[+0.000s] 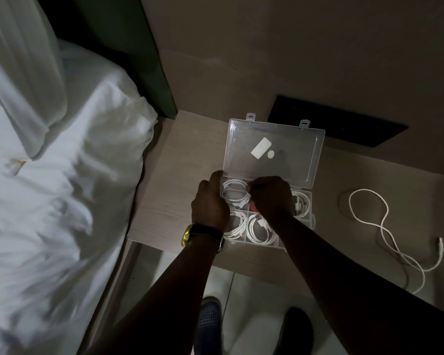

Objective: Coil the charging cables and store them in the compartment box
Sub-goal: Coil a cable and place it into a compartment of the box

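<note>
A clear plastic compartment box (308, 221) sits on the bedside table with its lid (274, 147) open and leaning back. Several coiled white cables fill its compartments. My left hand (210, 203) rests against the box's left edge beside a coiled white cable (234, 193) in the far left compartment. My right hand (271, 196) is over the middle of the box, fingertips pinching that coil's end. More coils (259, 230) lie in the near compartments. One loose white cable (385, 226) lies uncoiled on the table to the right.
A bed with white sheets (62, 175) fills the left side. A black panel (338, 124) is set in the wall behind the box. The table's front edge (180, 248) runs under my forearms, with tiled floor and shoes below.
</note>
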Demonstrator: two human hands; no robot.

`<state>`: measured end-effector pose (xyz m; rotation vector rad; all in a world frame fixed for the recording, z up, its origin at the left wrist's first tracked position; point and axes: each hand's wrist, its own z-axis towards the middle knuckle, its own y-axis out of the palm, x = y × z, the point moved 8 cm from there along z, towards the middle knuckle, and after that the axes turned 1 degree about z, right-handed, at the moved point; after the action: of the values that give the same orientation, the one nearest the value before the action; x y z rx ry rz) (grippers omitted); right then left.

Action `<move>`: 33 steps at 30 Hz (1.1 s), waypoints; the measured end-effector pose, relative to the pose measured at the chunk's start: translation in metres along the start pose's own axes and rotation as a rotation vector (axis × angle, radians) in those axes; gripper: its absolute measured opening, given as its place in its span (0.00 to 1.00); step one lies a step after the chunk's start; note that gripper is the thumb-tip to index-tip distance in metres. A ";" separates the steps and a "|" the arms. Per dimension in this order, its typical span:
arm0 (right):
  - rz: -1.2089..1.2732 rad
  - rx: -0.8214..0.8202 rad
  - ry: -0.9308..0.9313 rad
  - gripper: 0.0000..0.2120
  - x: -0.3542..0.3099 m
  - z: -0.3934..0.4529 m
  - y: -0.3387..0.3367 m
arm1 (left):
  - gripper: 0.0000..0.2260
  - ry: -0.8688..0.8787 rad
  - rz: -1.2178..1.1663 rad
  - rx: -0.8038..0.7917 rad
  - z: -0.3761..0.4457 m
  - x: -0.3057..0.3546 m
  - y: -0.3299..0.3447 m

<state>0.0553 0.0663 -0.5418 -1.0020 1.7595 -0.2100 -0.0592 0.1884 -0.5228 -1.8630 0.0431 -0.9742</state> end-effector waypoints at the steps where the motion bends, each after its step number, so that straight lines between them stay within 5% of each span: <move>1: -0.061 -0.009 -0.032 0.05 -0.003 0.002 0.000 | 0.22 0.038 0.010 0.002 -0.001 0.001 0.000; 7: -0.289 -0.046 -0.182 0.06 -0.008 0.002 0.004 | 0.18 0.131 0.076 -0.007 -0.002 -0.006 0.002; 14: -0.397 0.007 -0.359 0.08 -0.020 -0.006 0.011 | 0.12 -0.063 -0.029 -0.021 0.018 -0.013 0.006; 21: -0.535 -0.036 -0.518 0.10 -0.020 -0.008 0.025 | 0.10 0.109 0.061 -0.059 0.018 -0.006 0.009; 27: -0.563 -0.102 -0.562 0.12 -0.015 -0.020 0.030 | 0.10 -0.211 -0.203 -0.047 0.030 -0.023 0.010; 33: -0.552 -0.091 -0.545 0.18 -0.010 -0.024 0.031 | 0.11 -0.294 -0.187 -0.115 0.038 -0.031 0.021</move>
<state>0.0195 0.0860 -0.5421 -1.4421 0.9855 -0.1796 -0.0482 0.2194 -0.5651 -2.1282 -0.2603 -0.8267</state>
